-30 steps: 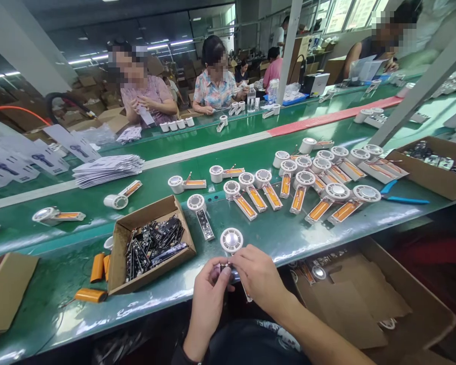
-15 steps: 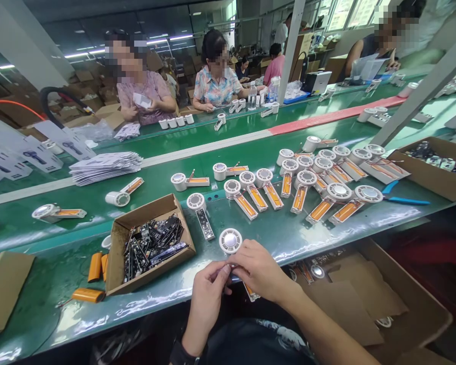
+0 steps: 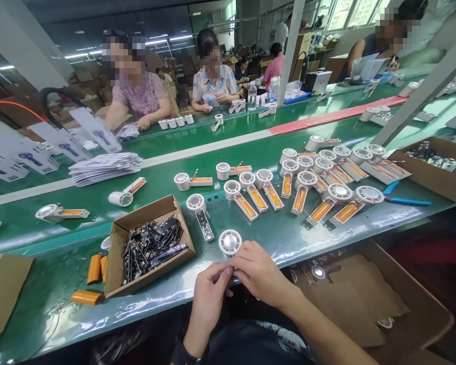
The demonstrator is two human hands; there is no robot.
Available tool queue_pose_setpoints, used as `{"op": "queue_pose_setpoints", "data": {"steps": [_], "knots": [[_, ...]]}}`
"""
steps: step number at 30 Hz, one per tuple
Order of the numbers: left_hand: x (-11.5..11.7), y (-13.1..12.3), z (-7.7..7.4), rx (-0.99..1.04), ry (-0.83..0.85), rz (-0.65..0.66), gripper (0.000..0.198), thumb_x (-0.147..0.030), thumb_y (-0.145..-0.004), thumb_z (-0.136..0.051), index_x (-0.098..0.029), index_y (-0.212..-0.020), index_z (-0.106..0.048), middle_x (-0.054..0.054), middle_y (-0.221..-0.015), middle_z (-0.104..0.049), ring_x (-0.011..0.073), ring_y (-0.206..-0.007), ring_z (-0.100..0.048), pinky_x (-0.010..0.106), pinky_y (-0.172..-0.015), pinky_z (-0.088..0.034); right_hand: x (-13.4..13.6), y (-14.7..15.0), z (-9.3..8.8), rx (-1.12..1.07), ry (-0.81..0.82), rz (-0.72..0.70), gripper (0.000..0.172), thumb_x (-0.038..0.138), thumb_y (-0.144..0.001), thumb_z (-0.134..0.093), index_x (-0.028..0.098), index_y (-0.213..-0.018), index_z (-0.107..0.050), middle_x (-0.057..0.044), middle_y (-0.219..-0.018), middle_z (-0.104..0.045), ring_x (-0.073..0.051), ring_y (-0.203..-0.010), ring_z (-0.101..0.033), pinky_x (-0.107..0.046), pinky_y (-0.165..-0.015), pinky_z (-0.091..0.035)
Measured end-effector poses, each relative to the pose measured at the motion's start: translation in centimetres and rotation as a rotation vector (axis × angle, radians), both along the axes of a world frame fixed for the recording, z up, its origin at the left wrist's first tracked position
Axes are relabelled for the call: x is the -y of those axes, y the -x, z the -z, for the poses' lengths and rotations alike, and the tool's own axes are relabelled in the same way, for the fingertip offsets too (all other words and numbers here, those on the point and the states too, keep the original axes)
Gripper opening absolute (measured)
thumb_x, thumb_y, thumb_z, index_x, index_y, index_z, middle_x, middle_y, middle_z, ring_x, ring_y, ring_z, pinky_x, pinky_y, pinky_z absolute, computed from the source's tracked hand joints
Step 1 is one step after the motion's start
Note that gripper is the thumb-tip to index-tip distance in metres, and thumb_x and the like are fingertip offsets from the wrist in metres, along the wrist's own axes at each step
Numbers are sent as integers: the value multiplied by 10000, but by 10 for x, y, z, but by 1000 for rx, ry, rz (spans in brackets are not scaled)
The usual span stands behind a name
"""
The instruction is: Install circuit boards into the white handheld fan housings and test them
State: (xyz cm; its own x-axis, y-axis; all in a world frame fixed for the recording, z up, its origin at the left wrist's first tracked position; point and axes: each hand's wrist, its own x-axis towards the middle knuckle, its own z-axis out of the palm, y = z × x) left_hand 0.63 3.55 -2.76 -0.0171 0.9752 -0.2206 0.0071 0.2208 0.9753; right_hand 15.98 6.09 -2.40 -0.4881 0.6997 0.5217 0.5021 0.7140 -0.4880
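A white handheld fan [image 3: 230, 243], its round grille facing up, lies at the bench edge in front of me. My left hand [image 3: 212, 289] is closed, thumb and fingers pinched together just below the fan head. My right hand [image 3: 259, 269] is closed too, its fingers bent over the fan's handle and meeting the left fingertips. The handle and any small part between the fingertips are hidden under my hands. Just beyond lies another fan [image 3: 196, 202] with a black circuit board [image 3: 204, 224] on its handle. To the left, a cardboard box [image 3: 116, 253] holds many circuit boards.
Fans with orange batteries [image 3: 244, 207] crowd the bench to the right, near blue-handled pliers [image 3: 408, 201]. Loose orange batteries [image 3: 87, 297] lie left of the box. A green conveyor [image 3: 163, 203] carries more fans. Co-workers sit opposite. An open carton [image 3: 403, 324] stands below the bench.
My hands stay together at the fan, shifting only slightly. Fans on the near belt have moved right, those on the far belt slightly left. A co-worker opposite has put down a white box.
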Motion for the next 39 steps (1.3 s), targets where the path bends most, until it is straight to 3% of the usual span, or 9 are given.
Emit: {"op": "queue_pose_setpoints", "data": {"steps": [4, 7, 11, 26, 31, 35, 39], "knots": [[-1, 0, -1, 6, 4, -15, 322, -436, -719, -732, -133, -810, -794, 27, -600, -603, 145, -549, -526, 239, -442, -499, -1, 4, 4, -127, -87, 17, 223, 61, -926, -493, 170, -847, -671, -68, -819, -661, -197, -796, -529, -317, -705, -442], [-1, 1, -2, 12, 11, -22, 334, -443, -713, -737, -130, -817, -791, 26, -592, -603, 146, -546, -526, 242, -443, -499, -2, 5, 6, -213, -68, -65, 219, 77, -950, -476, 161, -860, -658, -59, -792, -679, -180, -766, -565, -305, -710, -461], [0, 1, -1, 26, 10, -22, 326, -435, -709, -742, -127, -803, -789, 26, -593, -605, 143, -539, -526, 241, -448, -493, -3, 6, 6, -262, -24, -41, 237, 91, -959, -445, 166, -864, -648, -66, -808, -689, -185, -771, -588, -310, -709, -478], [-1, 0, -5, 56, -16, -50, 277, -414, -703, -762, -139, -736, -788, 24, -598, -606, 130, -532, -517, 226, -453, -471, -5, 5, 0, -176, 24, -53, 222, 68, -931, -450, 173, -884, -640, -68, -824, -687, -190, -758, -586, -315, -703, -472], [1, 1, -4, 87, 1, -42, 316, -423, -719, -758, -134, -840, -795, 36, -627, -634, 141, -567, -543, 240, -484, -497, -4, 6, -3, -236, 66, -36, 209, 59, -909, -476, 191, -883, -636, -48, -813, -696, -186, -769, -615, -304, -711, -488], [4, -1, -6, 289, 73, -36, 348, -424, -733, -754, -150, -947, -782, 73, -753, -701, 173, -664, -615, 285, -574, -548, -1, 9, -5, -316, 111, 86, 215, 40, -870, -488, 200, -888, -631, -40, -801, -690, -185, -739, -622, -298, -686, -502], [6, -2, -5, 471, 130, -93, 321, -357, -712, -794, -172, -972, -768, 91, -913, -734, 190, -770, -664, 295, -655, -563, 1, 11, -1, -328, 90, 114, 241, 48, -875, -465, 204, -963, -627, -45, -816, -686, -188, -747, -628, -311, -702, -520]]}}
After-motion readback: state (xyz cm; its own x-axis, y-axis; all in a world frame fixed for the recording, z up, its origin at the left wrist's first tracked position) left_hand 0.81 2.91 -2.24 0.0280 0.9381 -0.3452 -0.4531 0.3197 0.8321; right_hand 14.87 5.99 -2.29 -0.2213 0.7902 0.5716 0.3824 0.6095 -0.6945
